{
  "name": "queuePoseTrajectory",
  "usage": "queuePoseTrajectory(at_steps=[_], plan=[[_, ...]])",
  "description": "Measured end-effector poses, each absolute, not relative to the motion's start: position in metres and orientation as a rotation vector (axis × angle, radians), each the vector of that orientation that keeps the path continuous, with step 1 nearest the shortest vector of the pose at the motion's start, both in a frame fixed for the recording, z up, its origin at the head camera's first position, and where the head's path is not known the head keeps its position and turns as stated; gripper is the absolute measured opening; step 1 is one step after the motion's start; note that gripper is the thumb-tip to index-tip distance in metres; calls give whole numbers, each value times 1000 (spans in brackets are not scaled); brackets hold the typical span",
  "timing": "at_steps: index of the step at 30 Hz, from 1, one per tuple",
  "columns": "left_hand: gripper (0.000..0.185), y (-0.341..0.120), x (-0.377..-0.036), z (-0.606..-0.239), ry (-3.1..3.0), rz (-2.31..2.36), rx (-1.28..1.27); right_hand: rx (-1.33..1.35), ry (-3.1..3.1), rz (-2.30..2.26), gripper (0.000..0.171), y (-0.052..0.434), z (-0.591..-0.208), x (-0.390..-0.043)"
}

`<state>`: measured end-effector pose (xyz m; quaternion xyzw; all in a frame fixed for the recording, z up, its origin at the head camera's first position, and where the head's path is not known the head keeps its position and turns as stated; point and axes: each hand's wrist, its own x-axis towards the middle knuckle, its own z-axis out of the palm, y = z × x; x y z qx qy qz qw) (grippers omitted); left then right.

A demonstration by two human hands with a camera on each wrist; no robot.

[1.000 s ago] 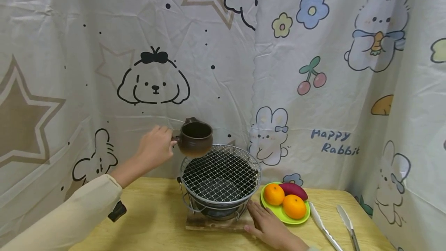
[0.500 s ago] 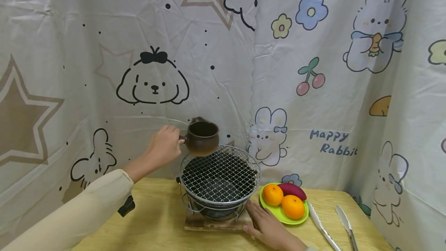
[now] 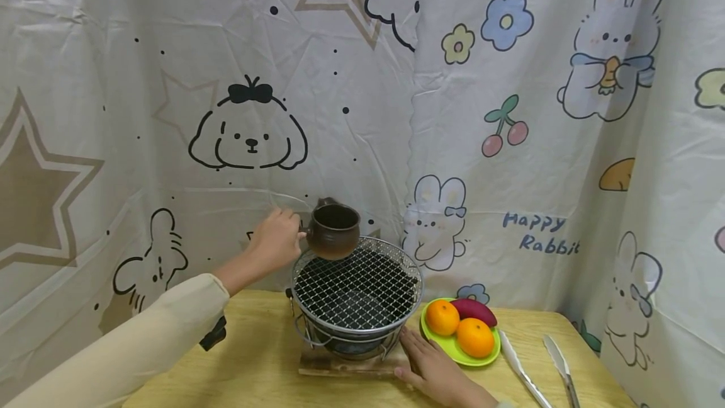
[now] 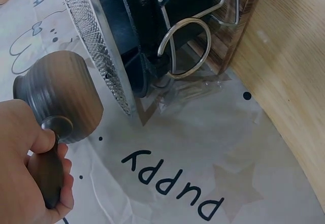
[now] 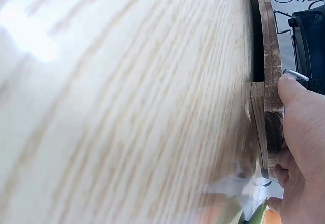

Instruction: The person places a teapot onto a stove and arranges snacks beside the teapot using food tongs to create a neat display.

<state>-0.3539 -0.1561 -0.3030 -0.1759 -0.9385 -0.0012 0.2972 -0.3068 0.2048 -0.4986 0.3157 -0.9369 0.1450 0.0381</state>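
Note:
My left hand [image 3: 276,243] [image 4: 30,168] grips the side handle of a small brown clay pot [image 3: 333,231] [image 4: 63,99]. It holds the pot upright just over the back left rim of a round wire-mesh grill [image 3: 358,282] [image 4: 96,51]. The grill sits on a black stove with wire handles [image 4: 183,49], on a wooden base board [image 3: 345,365] [image 5: 265,82]. My right hand [image 3: 433,367] [image 5: 302,137] lies flat with straight fingers against the base board's right front corner.
A green plate [image 3: 453,346] with two oranges and a purple sweet potato stands right of the stove. Metal tongs [image 3: 538,367] lie further right on the wooden table [image 3: 255,364]. A printed cartoon curtain [image 3: 510,112] hangs close behind.
My left hand has carried the pot to the right and slightly down, from left of the grill to over its back left rim. The right hand has stayed put.

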Motion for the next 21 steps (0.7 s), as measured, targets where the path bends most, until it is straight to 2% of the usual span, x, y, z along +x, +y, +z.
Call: queuePoseTrajectory(at_steps=[5,21], plan=[[26,-155,-356,-309,-2498,-24,-460,957,-2885,423,77,205,-500,-308],[21,-153,-358,-320,-2514,-58,-468,959,-2860,403,76,207,-503,-308]])
